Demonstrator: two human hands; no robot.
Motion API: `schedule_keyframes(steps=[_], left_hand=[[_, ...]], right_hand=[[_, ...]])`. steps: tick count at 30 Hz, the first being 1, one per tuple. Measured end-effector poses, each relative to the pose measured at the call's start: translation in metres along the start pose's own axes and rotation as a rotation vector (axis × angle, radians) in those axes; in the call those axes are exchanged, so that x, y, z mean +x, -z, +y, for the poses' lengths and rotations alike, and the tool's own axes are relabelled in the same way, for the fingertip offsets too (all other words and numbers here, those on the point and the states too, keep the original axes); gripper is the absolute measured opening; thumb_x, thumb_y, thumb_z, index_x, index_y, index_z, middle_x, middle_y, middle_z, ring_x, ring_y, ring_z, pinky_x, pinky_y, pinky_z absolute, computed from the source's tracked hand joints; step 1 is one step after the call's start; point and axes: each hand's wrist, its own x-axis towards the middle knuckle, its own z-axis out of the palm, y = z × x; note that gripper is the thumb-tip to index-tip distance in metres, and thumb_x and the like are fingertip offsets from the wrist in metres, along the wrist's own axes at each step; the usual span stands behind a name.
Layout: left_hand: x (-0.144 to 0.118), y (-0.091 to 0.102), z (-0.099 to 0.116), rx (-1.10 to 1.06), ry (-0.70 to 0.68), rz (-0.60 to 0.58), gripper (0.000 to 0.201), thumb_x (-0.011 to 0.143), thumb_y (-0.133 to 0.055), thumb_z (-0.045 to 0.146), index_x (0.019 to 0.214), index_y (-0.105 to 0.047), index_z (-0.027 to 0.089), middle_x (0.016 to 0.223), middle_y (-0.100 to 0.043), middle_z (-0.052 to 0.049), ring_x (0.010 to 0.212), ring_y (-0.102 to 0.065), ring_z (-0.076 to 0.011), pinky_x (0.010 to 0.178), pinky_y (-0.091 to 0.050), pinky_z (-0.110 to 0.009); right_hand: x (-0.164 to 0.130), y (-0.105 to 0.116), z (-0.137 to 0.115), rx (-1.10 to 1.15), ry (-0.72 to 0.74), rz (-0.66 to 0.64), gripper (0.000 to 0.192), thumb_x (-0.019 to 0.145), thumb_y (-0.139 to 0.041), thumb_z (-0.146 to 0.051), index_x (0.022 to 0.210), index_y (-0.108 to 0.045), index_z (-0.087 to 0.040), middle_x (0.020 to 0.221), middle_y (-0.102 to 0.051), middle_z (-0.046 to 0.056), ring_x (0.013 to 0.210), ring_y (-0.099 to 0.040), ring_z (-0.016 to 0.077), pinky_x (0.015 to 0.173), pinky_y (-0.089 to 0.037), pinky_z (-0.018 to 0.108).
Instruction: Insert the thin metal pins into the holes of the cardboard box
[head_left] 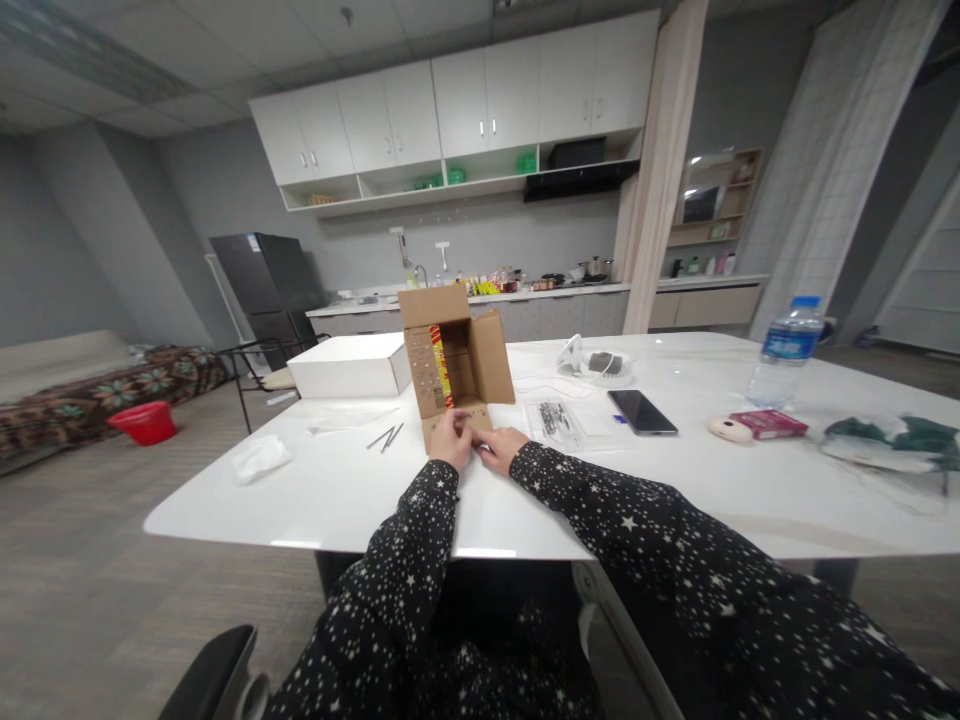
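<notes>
Where both wrists meet, cardboard box (pixel 454 365) touching left hand (pixel 452 438), right hand (pixel 501 447)

— Any wording legible on the white table (pixel 315 490)?
— None. The water bottle (pixel 784 352) near the far right edge carries a blue label, its print too small to read.
— And the cardboard box (pixel 452 362)?
— A red-and-yellow printed strip runs down its inside; the characters blur. The small red pack (pixel 769 423) by the bottle is equally unreadable.
</notes>
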Motion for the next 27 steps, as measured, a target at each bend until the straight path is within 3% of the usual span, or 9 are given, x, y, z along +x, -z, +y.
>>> schedule_keyframes(steps=[5,10,22,27], left_hand=[[0.007,-0.001,0.010,-0.037,0.064,0.028,0.025,0.074,-0.052,0.011,0.098,-0.057,0.017,0.101,-0.066,-0.006,0.083,-0.062,-0.0140,0.083,-0.049,-0.029],[0.015,-0.003,0.018,0.124,0.116,0.035,0.021,0.075,-0.052,0.012,0.095,-0.057,0.017,0.095,-0.064,-0.008,0.089,-0.061,-0.0168,0.086,-0.048,-0.031],[0.021,-0.002,0.034,0.404,0.145,-0.014,0.022,0.080,-0.048,0.017,0.101,-0.055,0.022,0.107,-0.057,-0.011,0.092,-0.061,-0.0236,0.080,-0.047,-0.036],[0.017,0.000,0.036,0.444,0.129,-0.032,0.022,0.082,-0.046,0.019,0.102,-0.055,0.021,0.108,-0.055,-0.012,0.094,-0.060,-0.0241,0.079,-0.047,-0.035]], right_hand=[[0.000,0.003,-0.002,0.008,-0.010,-0.015,0.028,0.085,-0.044,-0.027,0.108,-0.061,-0.023,0.099,-0.070,0.005,0.087,-0.064,0.0207,0.075,-0.042,0.029],[0.000,0.005,-0.002,-0.005,-0.011,-0.039,0.030,0.086,-0.043,-0.027,0.111,-0.060,-0.023,0.100,-0.069,0.006,0.089,-0.063,0.0213,0.078,-0.042,0.030],[0.003,0.007,-0.003,-0.038,-0.031,-0.091,0.030,0.086,-0.044,-0.028,0.112,-0.060,-0.024,0.102,-0.069,0.006,0.088,-0.063,0.0218,0.076,-0.043,0.030],[0.000,0.005,-0.001,-0.020,0.005,-0.027,0.029,0.086,-0.044,-0.027,0.109,-0.060,-0.024,0.099,-0.070,0.005,0.087,-0.064,0.0212,0.075,-0.043,0.029]])
